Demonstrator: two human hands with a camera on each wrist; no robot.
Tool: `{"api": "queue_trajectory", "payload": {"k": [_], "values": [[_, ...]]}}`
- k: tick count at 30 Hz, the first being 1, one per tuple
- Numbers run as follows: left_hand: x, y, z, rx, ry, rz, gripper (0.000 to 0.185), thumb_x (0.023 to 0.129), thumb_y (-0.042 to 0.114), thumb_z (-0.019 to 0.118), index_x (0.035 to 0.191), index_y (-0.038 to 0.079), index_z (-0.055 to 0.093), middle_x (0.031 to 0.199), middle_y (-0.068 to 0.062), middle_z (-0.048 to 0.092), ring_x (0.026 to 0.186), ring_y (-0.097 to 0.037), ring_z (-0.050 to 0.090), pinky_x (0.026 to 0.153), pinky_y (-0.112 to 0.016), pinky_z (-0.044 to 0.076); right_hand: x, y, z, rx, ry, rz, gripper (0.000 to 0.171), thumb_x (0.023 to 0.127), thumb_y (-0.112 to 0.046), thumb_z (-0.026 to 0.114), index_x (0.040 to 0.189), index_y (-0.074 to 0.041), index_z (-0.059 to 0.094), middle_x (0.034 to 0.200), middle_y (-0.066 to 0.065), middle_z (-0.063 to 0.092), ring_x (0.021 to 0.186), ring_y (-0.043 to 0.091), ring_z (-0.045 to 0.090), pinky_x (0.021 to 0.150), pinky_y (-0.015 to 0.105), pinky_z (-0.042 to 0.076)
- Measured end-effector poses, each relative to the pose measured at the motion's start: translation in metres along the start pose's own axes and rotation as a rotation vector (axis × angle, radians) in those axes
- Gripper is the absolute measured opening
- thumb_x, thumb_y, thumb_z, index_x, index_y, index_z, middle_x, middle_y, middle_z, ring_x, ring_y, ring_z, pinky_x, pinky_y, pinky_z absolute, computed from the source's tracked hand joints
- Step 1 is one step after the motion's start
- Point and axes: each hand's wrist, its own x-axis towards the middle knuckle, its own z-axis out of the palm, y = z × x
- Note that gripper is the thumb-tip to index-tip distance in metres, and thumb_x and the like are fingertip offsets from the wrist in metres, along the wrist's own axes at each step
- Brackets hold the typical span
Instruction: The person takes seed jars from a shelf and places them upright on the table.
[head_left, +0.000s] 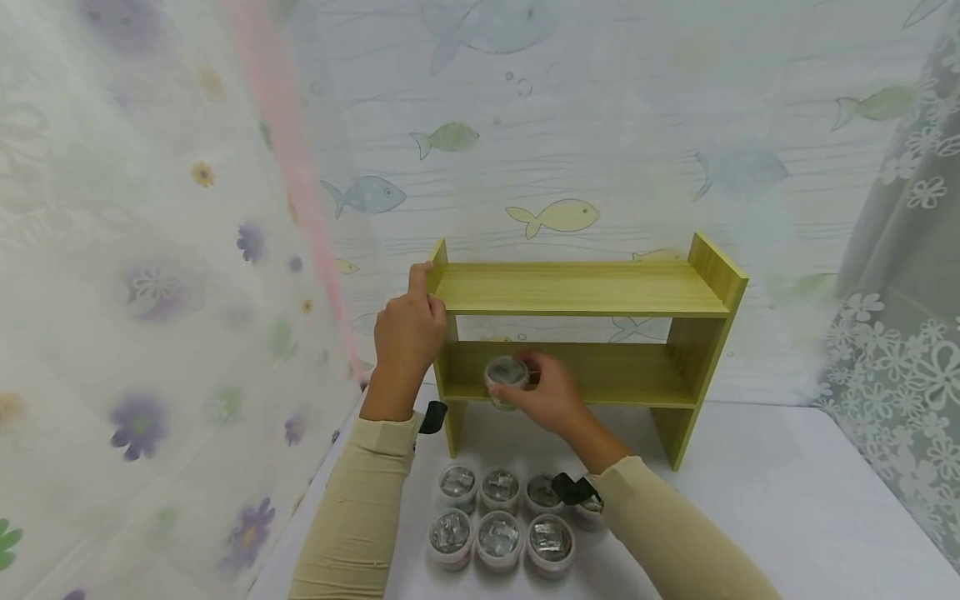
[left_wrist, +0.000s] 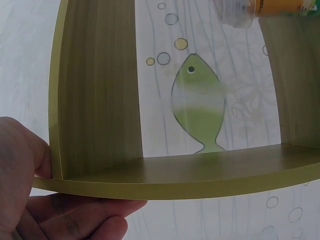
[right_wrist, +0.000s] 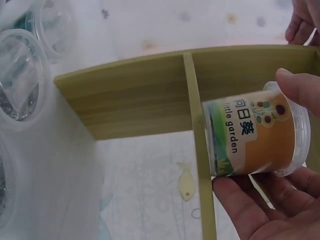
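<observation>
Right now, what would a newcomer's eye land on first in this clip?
First the yellow-green wooden shelf standing on the white table against fish-patterned sheeting. The left hand grips its upper left corner, while the right hand holds a small clear cup with an orange sunflower label at the lower shelf board. Seven more foil-filled cups sit in two rows in front.

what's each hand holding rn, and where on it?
Right hand: small labelled cup, gripped round its side wall. Left hand: wooden shelf, gripped at its top left corner.
</observation>
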Motion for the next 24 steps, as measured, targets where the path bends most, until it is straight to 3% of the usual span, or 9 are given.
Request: {"api": "queue_trajectory", "payload": {"k": [12, 24], "values": [[-0.001, 0.002, -0.002, 0.003, -0.007, -0.014, 0.045, 0.101, 0.019, 0.045, 0.146, 0.020, 0.047, 0.051, -0.007, 0.047, 0.045, -0.026, 0.043, 0.042, -0.038, 0.034, -0.023, 0.008, -0.011, 0.021, 0.015, -0.035, 0.068, 0.079, -0.043, 0.090, 0.135, -0.019, 0.061, 0.124, 0.002, 0.069, 0.106, 0.021, 0.068, 0.082, 0.035, 0.059], [-0.001, 0.003, -0.002, 0.001, -0.024, -0.032, 0.045, 0.101, 0.020, 0.045, 0.147, 0.021, 0.046, 0.053, -0.009, 0.049, 0.046, -0.027, 0.046, 0.042, -0.038, 0.036, -0.052, 0.013, -0.025, 0.122, 0.020, -0.031, 0.065, 0.077, -0.036, 0.093, 0.133, -0.022, 0.062, 0.123, 0.002, 0.068, 0.108, 0.022, 0.068, 0.085, 0.034, 0.060]]}}
